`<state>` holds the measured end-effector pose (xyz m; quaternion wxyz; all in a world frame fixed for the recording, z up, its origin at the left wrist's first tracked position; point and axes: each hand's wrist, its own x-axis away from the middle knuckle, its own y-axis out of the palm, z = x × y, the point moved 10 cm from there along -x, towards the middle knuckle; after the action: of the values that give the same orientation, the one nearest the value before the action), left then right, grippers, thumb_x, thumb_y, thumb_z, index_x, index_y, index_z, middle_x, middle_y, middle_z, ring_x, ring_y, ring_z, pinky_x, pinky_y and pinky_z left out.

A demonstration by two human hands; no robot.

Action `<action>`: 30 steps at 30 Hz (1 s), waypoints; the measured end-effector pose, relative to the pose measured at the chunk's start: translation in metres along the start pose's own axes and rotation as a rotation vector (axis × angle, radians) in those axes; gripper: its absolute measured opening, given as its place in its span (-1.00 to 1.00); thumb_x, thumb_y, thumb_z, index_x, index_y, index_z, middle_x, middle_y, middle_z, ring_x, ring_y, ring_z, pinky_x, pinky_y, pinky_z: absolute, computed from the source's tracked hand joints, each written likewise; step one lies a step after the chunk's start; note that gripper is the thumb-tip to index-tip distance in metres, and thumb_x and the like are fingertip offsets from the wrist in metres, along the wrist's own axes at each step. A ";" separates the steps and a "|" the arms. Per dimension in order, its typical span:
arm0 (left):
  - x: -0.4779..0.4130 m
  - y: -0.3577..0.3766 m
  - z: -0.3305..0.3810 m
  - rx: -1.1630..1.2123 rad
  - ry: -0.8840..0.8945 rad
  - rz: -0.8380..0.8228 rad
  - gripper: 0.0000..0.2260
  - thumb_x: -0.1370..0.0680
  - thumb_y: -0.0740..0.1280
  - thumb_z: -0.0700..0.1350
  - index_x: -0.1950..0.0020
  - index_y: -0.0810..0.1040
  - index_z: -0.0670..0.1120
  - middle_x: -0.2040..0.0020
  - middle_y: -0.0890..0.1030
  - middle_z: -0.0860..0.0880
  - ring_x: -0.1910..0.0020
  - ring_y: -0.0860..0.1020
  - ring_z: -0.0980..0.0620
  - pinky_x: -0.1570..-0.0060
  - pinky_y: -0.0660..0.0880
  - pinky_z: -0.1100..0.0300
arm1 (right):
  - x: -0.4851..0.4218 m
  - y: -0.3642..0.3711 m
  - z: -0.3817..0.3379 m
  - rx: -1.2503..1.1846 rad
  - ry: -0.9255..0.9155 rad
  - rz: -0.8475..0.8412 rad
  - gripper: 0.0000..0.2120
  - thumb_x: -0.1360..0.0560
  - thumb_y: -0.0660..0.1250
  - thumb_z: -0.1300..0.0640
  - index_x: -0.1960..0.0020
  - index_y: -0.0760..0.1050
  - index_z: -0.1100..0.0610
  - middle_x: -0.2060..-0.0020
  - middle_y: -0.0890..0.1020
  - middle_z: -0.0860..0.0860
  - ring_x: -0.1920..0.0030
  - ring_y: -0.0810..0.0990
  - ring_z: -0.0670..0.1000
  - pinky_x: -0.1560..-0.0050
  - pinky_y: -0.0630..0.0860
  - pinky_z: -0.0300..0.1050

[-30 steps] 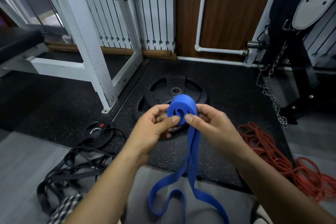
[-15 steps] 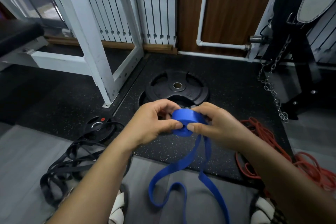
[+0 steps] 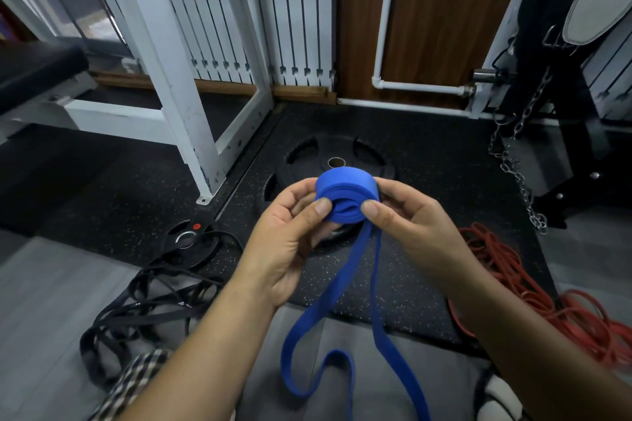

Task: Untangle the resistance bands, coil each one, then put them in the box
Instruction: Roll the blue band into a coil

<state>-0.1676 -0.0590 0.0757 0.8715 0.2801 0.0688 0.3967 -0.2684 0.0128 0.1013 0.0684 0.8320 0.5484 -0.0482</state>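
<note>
Midway through coiling, the left hand (image 3: 290,243) and right hand (image 3: 407,225) each pinch the half-rolled blue band (image 3: 347,190) at chest height, thumbs on its open face; the loose tail hangs straight down toward the lap.

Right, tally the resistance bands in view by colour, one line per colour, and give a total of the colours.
Blue: 1 band, partly coiled, gripped by the left hand and right hand.
Black: 1 tangled heap on the floor; separate bands cannot be counted.
Red: 1 tangled heap on the floor; separate bands cannot be counted.
Total: 3 colours.
</note>
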 end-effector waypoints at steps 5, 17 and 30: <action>0.003 0.008 -0.019 0.280 -0.088 -0.001 -0.66 -0.35 0.28 -0.24 -0.13 0.49 -0.19 0.06 0.66 -0.11 0.13 0.66 0.06 0.14 0.60 0.25 | 0.000 0.003 -0.008 -0.049 -0.057 0.029 -0.70 -0.33 0.33 0.14 -0.06 0.49 0.01 0.11 0.69 -0.15 0.01 0.63 -0.16 0.03 0.51 -0.36; -0.007 0.012 0.012 -0.704 0.089 -0.190 -0.73 -0.40 0.38 -0.40 0.08 0.58 -0.04 0.22 0.63 0.02 0.22 0.56 0.15 0.25 0.52 0.37 | -0.003 -0.011 0.004 0.487 0.022 -0.021 -0.65 -0.33 0.48 0.16 -0.09 0.52 0.00 0.05 0.62 -0.10 0.03 0.59 -0.17 -0.07 0.52 -0.27; -0.007 0.004 -0.009 -0.219 -0.027 -0.082 -0.70 -0.33 0.33 -0.19 -0.05 0.54 -0.12 0.17 0.68 0.01 0.18 0.64 0.11 0.22 0.57 0.29 | -0.005 -0.009 0.010 -0.039 0.091 -0.003 -0.69 -0.27 0.38 0.19 -0.02 0.54 0.10 0.18 0.70 -0.05 0.12 0.66 -0.12 0.12 0.55 -0.33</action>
<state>-0.1782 -0.0580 0.0695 0.9132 0.1855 0.0249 0.3620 -0.2785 0.0101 0.0920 0.0596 0.8311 0.5529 0.0003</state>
